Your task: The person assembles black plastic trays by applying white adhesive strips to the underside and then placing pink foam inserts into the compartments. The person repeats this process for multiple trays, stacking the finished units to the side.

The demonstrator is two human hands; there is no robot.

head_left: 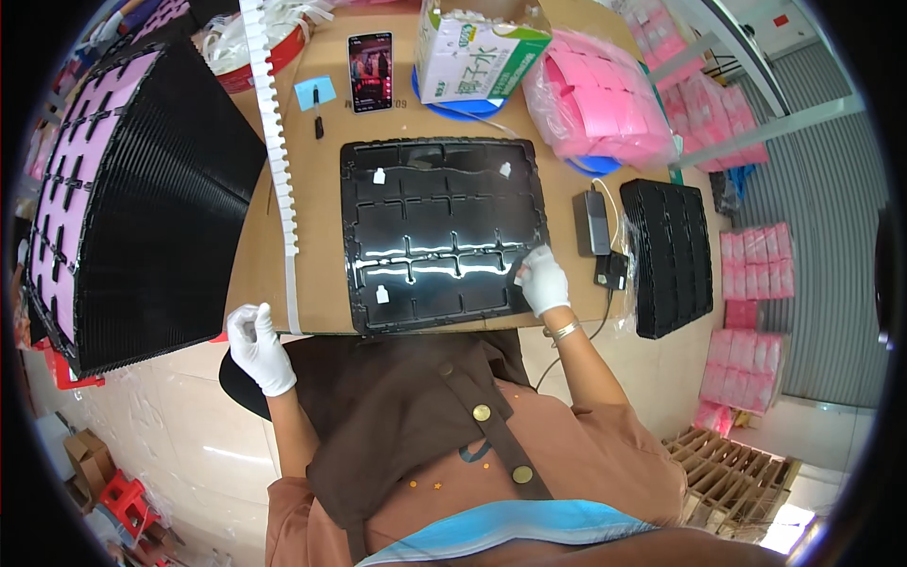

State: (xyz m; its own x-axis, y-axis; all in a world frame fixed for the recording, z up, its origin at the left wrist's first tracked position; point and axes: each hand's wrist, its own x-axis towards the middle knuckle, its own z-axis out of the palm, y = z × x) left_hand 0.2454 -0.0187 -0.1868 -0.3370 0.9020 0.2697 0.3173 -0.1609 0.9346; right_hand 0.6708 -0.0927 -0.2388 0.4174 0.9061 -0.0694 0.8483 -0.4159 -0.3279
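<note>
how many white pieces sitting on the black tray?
4 clear: upper left, upper right, lower left, and one at the right hand; glare may hide more on the tray.

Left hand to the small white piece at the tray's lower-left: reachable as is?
Probably yes. The left hand hangs off the table edge, just below-left of the black tray, and nothing lies between it and the white piece.

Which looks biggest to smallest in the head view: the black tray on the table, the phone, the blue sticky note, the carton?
1. black tray
2. carton
3. phone
4. blue sticky note

The carton stands nearer the camera, so its rank is only apparent.
</note>
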